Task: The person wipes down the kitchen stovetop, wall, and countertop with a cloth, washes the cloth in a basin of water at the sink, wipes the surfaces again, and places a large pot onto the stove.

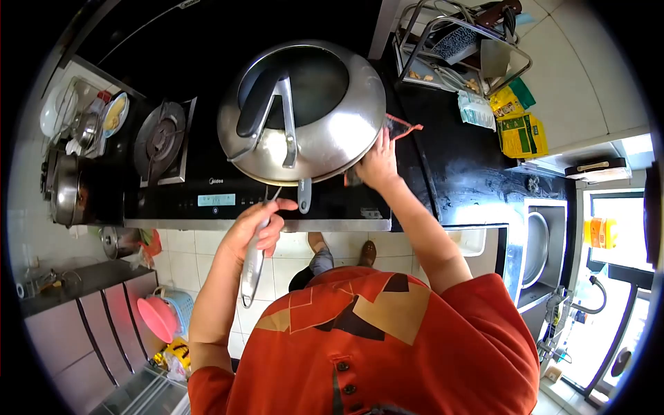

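Note:
A wok with a domed metal lid (332, 131) stands on the right side of the black stove; the lid has a dark glass centre and a black upright handle (263, 104). My left hand (257, 228) is closed round the grey handle of a utensil (252, 270) in front of the wok, its shaft running up to the rim. A short grey handle (304, 197) sticks out beside it. My right hand (379, 162) is at the lid's right edge, fingers on a dark cloth with a red border (402, 127); its grip is partly hidden.
An empty burner (162, 138) lies left, with a steel pot (66, 190) and dishes (114, 114) beyond. A knife rack (456, 48) and yellow packets (522, 135) stand at the back right. The sink (536, 249) is far right.

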`<state>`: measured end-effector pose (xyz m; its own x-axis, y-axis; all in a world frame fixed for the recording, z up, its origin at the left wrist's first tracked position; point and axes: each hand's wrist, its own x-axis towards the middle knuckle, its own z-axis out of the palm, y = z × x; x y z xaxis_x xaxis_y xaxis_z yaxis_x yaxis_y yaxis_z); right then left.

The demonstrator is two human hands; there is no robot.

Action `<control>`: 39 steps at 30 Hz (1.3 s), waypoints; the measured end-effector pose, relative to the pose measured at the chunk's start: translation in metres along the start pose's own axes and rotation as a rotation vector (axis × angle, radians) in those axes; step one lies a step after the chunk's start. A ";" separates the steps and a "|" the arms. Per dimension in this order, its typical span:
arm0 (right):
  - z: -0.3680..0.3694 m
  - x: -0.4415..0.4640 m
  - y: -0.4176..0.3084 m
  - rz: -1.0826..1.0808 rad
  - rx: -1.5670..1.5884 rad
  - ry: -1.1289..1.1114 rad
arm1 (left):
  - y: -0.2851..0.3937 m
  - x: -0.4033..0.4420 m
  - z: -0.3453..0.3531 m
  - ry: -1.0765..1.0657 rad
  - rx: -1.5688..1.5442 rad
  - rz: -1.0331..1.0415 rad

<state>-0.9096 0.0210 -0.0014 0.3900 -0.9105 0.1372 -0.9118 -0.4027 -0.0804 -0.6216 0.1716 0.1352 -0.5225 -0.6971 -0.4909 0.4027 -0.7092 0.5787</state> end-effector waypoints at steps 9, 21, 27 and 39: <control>-0.029 -0.129 -0.022 -0.194 0.213 -0.040 | -0.099 0.016 -0.013 0.328 -0.265 0.190; -0.018 -0.147 -0.010 -0.256 0.045 -0.134 | -0.105 0.264 0.216 0.491 1.826 0.325; 0.006 -0.162 0.004 -0.276 0.247 0.098 | -0.123 0.304 0.218 0.693 1.706 0.133; -0.026 -0.199 0.031 -0.183 0.291 0.050 | -0.080 0.267 0.210 0.744 0.962 0.058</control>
<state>-1.0190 0.1924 -0.0053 0.5308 -0.8177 0.2230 -0.7496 -0.5757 -0.3267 -0.9519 0.0642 0.0944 0.1632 -0.8388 -0.5194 -0.4753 -0.5282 0.7037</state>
